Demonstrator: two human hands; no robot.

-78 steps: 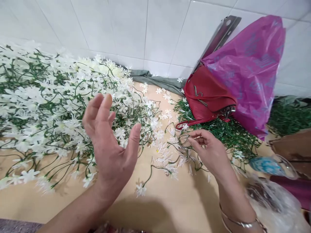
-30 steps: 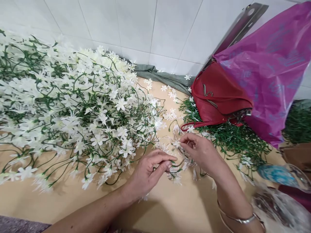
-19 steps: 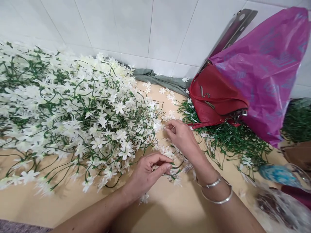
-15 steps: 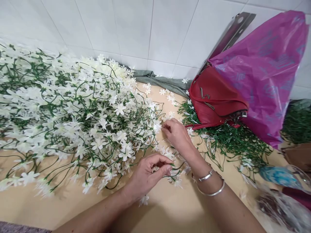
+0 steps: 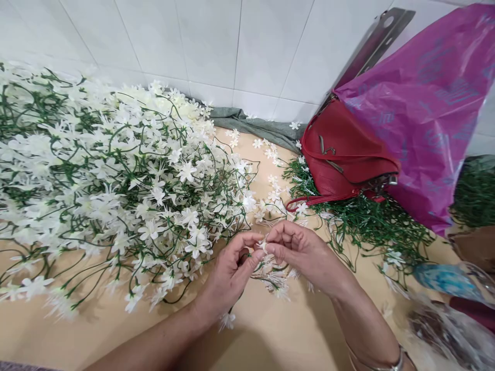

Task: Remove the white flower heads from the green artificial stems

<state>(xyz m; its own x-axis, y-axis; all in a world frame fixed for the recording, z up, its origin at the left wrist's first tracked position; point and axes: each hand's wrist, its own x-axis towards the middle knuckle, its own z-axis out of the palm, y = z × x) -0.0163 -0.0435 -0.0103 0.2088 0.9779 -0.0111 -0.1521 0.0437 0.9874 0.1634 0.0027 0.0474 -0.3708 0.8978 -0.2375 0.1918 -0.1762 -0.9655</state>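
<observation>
My left hand (image 5: 230,273) and my right hand (image 5: 305,252) meet fingertip to fingertip low in the middle of the tan tabletop (image 5: 270,335). Both pinch a small white artificial flower (image 5: 264,244) on a thin green stem. Under the hands lie a few sprigs with bristly white tips (image 5: 276,281). A large heap of finished white flower sprigs (image 5: 100,175) on green stems fills the left side, just beside my left hand. Loose white blossoms (image 5: 270,152) are scattered beyond the hands.
A red handbag (image 5: 344,154) leans against a purple plastic bag (image 5: 429,103) at the back right, over a pile of bare green stems (image 5: 371,221). Clear plastic bags (image 5: 444,319) lie at the lower right. A grey cloth (image 5: 255,123) runs along the white tiled wall.
My right hand reached out to the loose blossoms near the heap, then came back down to my left hand. Both hands now pinch together at one flower.
</observation>
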